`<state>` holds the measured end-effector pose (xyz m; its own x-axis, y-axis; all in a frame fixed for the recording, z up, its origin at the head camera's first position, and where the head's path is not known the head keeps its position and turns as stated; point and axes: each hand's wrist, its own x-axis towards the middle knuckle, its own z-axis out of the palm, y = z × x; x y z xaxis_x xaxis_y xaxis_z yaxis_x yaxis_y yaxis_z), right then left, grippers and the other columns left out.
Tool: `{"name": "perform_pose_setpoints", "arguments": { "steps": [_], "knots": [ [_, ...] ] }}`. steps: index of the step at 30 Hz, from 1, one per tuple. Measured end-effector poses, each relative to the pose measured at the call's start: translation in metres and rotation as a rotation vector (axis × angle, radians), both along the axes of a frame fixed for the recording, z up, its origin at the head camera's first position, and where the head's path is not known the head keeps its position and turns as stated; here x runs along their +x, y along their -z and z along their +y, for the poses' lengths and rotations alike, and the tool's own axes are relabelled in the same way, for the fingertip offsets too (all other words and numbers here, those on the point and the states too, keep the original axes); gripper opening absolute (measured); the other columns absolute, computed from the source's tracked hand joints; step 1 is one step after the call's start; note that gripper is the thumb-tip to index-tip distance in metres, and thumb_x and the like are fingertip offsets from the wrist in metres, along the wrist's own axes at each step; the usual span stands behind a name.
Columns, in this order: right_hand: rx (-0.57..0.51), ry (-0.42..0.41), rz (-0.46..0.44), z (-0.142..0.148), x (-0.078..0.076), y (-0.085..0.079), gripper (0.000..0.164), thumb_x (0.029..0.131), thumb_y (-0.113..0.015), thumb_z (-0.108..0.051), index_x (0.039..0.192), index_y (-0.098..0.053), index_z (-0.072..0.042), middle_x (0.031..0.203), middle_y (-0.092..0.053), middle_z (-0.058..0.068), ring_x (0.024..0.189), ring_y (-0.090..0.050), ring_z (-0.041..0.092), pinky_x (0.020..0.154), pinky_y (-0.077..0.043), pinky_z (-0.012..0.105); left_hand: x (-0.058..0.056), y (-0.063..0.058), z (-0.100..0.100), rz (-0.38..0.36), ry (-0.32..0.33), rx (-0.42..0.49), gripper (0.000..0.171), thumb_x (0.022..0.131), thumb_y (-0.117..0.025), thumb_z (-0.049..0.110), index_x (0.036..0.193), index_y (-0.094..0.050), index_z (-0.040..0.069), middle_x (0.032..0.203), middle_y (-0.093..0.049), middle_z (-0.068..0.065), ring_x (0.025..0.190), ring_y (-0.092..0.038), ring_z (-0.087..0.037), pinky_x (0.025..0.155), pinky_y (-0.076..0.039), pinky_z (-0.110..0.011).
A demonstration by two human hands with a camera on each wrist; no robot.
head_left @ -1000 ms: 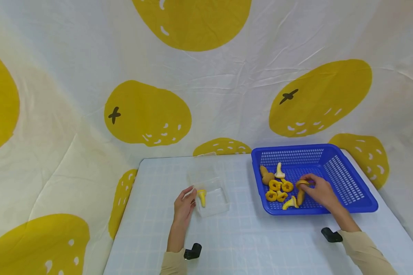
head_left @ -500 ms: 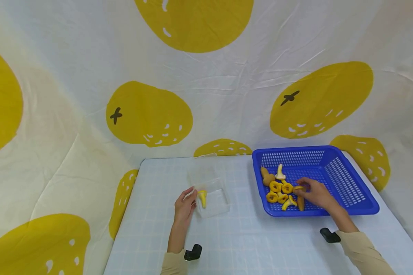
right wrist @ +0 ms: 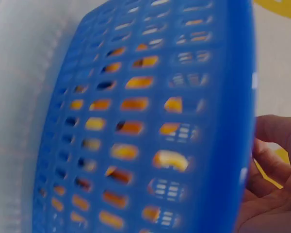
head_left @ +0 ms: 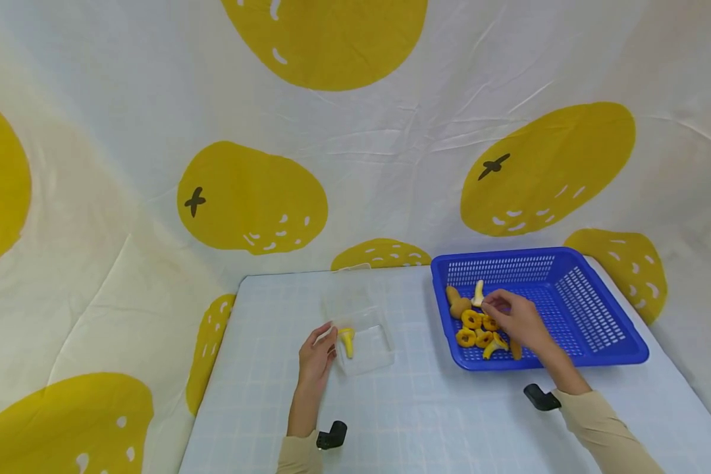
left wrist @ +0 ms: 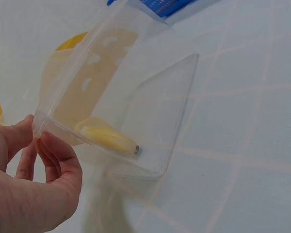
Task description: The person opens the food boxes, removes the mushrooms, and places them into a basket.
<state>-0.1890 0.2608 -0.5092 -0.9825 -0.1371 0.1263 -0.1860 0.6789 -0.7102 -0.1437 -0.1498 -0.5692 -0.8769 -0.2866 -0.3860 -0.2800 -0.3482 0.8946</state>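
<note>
My left hand (head_left: 316, 355) pinches the left edge of a clear plastic box (left wrist: 150, 114) between thumb and fingers. Inside the box lies one yellow trumpet-shaped mushroom (head_left: 347, 342). Over the left part of a blue basket (head_left: 619, 322), my right hand (head_left: 520, 322) has its fingers loosely bent. Its fingertips are close to a pale-stemmed mushroom (head_left: 478, 293) standing in the basket; whether they touch it I cannot tell. Below the hand are a brown mushroom (head_left: 515, 349), partly hidden, and a yellow mushroom (head_left: 494, 345). In the right wrist view the basket wall hides the fingertips.
Several ring-topped yellow mushrooms (head_left: 471, 319) and another brown mushroom (head_left: 458, 304) crowd the basket's left side. The box's clear lid (head_left: 348, 293) stands open behind it. A pale checked cloth (head_left: 409, 421) covers the table, with a lemon-print sheet (head_left: 391, 191) behind.
My right hand has let go of the brown mushroom, which now lies at the basket's front, and has moved left and back to the pale-stemmed one. My left hand stays on the box.
</note>
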Motion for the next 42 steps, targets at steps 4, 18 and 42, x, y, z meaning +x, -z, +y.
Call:
{"name": "perform_pose_setpoints", "arguments": {
  "steps": [4,18,42],
  "knots": [
    [-0.038,-0.005,0.008,-0.016,-0.001,-0.008,0.016,0.102,-0.066,-0.016,0.107,-0.069,-0.001,0.1,-0.071,0.013,0.096,-0.068,0.033,0.086,-0.058,0.047,0.0,0.0,0.0,0.0,-0.003,-0.004,0.044,0.098,-0.073,0.016,0.136,-0.06,-0.001,0.096,-0.068,-0.003,0.085,-0.058,-0.017,0.066,-0.046,-0.02],
    [-0.203,-0.039,-0.004,-0.069,-0.007,-0.007,0.019,0.102,-0.068,-0.02,0.111,-0.07,-0.003,0.103,-0.071,0.011,0.095,-0.068,0.026,0.089,-0.058,0.036,0.001,0.001,-0.002,0.003,0.001,0.001,0.043,0.099,-0.071,0.015,0.137,-0.059,-0.001,0.102,-0.069,-0.007,0.084,-0.058,-0.017,0.066,-0.046,-0.019],
    [-0.337,-0.255,0.022,-0.169,-0.008,0.005,0.008,0.1,-0.07,-0.012,0.105,-0.07,-0.006,0.097,-0.071,0.004,0.091,-0.067,0.02,0.088,-0.058,0.038,-0.001,0.001,0.0,-0.002,-0.005,-0.003,0.044,0.098,-0.073,0.016,0.137,-0.059,-0.002,0.105,-0.07,-0.01,0.082,-0.057,-0.016,0.066,-0.047,-0.02]
  ]
}}
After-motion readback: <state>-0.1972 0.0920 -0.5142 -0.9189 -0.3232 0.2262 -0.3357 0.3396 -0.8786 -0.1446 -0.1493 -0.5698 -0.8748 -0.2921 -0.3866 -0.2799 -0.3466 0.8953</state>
